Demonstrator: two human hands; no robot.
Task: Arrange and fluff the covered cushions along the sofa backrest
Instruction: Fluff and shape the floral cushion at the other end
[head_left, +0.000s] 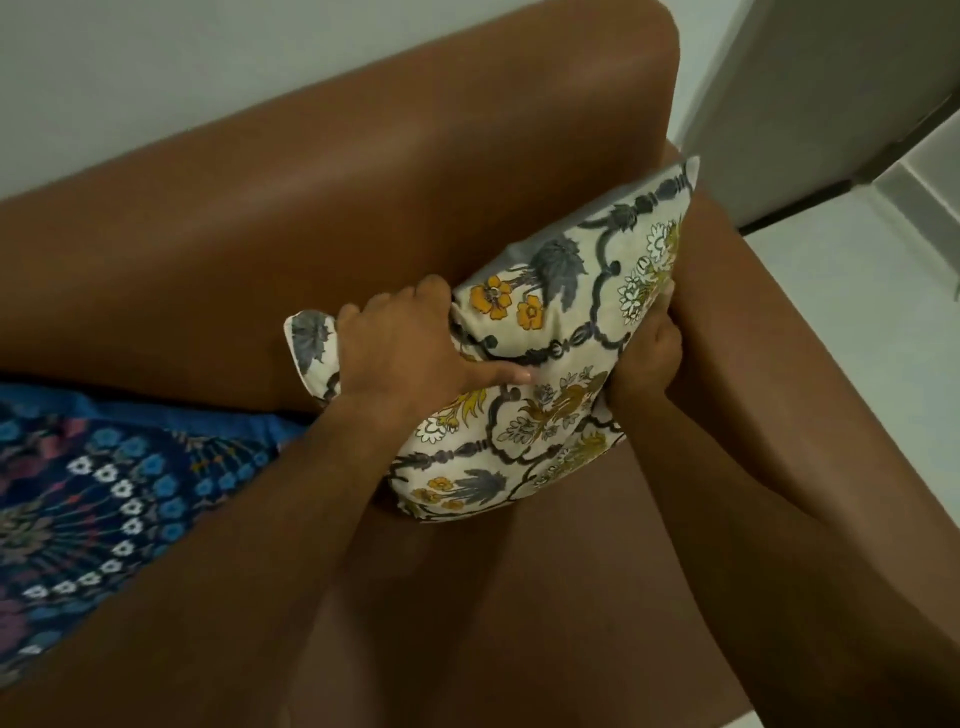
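Two hands grip one cushion (545, 364) — cream fabric printed with grey leaves, dark scrolling lines and yellow flowers. It stands tilted on the brown sofa seat (519, 623), in the far right corner where the backrest (337, 208) meets the right armrest (779, 389). Its upper corner leans toward the armrest and its lower edge rests on the seat.

The left hand (410, 353) clamps the cushion's left side, fingers curled over the edge and thumb pressed flat on the printed face, so the fabric puckers beside it and a loose corner of the cover sticks out to the left. The right hand (649, 358) is closed on the cushion's right edge, wedged between cushion and armrest; its fingers are mostly hidden behind the fabric. Both bare forearms reach in from the near side, well apart from each other.

On the left, a dark blue cloth (104, 493) with blue, white and pink flowers lies on the seat against the backrest. A pale wall (156, 78) stands behind the sofa, and pale floor (857, 312) shows to the right.
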